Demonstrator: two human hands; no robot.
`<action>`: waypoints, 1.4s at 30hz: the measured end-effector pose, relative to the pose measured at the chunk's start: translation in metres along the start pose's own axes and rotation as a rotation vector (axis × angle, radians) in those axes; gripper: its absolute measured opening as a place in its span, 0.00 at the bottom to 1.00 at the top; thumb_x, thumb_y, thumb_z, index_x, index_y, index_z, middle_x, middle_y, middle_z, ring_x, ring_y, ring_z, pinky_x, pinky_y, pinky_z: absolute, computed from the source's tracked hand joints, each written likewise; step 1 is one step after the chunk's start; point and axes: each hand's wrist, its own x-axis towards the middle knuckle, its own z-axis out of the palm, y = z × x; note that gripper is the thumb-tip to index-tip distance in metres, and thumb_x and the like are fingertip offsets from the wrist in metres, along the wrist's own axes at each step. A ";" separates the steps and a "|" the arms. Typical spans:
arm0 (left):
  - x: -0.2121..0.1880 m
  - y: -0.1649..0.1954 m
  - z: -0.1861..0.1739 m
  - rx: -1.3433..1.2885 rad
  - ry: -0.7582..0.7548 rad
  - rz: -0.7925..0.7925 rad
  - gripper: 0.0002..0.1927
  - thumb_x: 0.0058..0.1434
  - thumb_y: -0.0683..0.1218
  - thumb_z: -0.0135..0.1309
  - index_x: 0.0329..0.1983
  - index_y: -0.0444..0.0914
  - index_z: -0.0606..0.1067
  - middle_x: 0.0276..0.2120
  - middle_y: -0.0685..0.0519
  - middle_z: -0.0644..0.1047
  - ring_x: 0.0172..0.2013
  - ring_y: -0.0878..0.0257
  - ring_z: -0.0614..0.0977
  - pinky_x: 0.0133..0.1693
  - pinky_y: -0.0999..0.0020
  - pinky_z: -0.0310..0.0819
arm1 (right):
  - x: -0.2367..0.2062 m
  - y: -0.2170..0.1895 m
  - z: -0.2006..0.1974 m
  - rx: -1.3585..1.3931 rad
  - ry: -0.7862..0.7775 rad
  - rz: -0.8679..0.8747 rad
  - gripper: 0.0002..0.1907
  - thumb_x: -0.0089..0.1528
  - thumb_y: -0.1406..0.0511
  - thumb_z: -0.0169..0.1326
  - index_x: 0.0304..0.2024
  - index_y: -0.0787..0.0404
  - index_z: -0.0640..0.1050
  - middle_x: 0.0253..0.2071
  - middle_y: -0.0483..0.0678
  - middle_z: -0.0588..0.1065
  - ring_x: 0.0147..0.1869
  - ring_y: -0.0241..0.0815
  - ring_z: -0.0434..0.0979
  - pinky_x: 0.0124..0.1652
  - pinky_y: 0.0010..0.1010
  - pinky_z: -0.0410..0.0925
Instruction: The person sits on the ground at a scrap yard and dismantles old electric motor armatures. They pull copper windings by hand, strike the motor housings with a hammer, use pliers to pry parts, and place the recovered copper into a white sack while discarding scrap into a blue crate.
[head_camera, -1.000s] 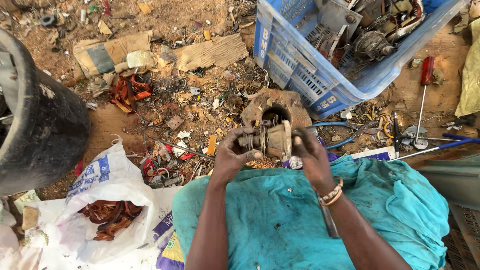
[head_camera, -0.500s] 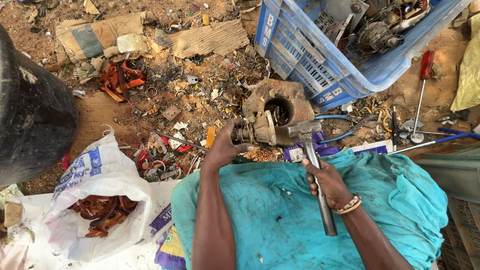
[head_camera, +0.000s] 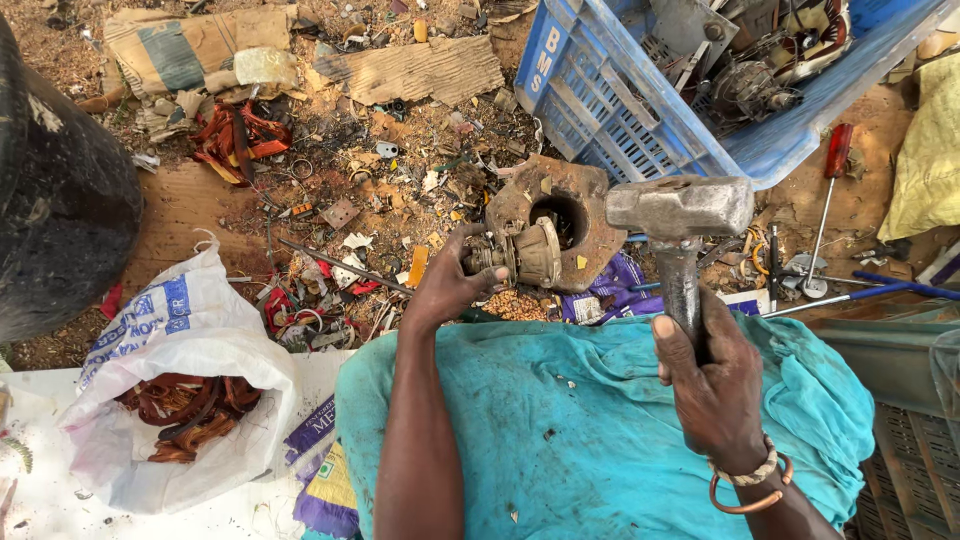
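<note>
Teal cloth (head_camera: 600, 430) covers your lap, a soft apron that catches grit and shields your legs from the work just ahead of your knees. Up to your right the blue slatted plastic crate (head_camera: 610, 100) sits tilted and within reach, stocked with motor parts. To your left, the white woven sack (head_camera: 170, 340) lies mouth-open beside your thigh, so the reddish copper windings inside it stay apart from the scrap strewn over the ground.

The rusty, round-holed cast metal plate (head_camera: 590, 195) lies flat on the dirt as an anvil. Your left hand (head_camera: 445, 285) is closed around the small tan metal motor part (head_camera: 525, 255), pinning it on its side against the plate's near edge, fingers kept back from its wider end.

Your right hand (head_camera: 715, 385) is wrapped tight around the dark handle of the grey steel hammer (head_camera: 680, 210), whose head is raised just right of the part, clear of it. A red-handled screwdriver (head_camera: 828, 190) lies beside the crate.
</note>
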 end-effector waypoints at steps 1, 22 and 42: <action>0.000 -0.002 -0.002 0.048 -0.025 -0.046 0.37 0.52 0.50 0.68 0.63 0.36 0.68 0.34 0.49 0.82 0.30 0.65 0.84 0.31 0.66 0.82 | -0.001 0.000 0.003 0.059 -0.009 0.020 0.22 0.67 0.56 0.54 0.58 0.64 0.75 0.23 0.42 0.69 0.23 0.29 0.66 0.24 0.24 0.63; 0.015 -0.023 0.002 0.422 0.152 0.077 0.32 0.72 0.62 0.39 0.56 0.29 0.75 0.32 0.33 0.80 0.39 0.41 0.84 0.49 0.44 0.75 | -0.005 0.016 0.031 -0.280 0.091 -0.165 0.26 0.67 0.57 0.56 0.63 0.63 0.74 0.27 0.47 0.74 0.24 0.32 0.71 0.26 0.30 0.65; 0.010 -0.008 -0.002 0.450 0.176 -0.020 0.30 0.71 0.63 0.37 0.49 0.32 0.74 0.19 0.33 0.76 0.27 0.36 0.81 0.36 0.39 0.73 | 0.017 0.014 0.044 -0.467 -0.020 -0.326 0.27 0.65 0.59 0.60 0.62 0.66 0.77 0.32 0.58 0.79 0.27 0.42 0.76 0.28 0.36 0.69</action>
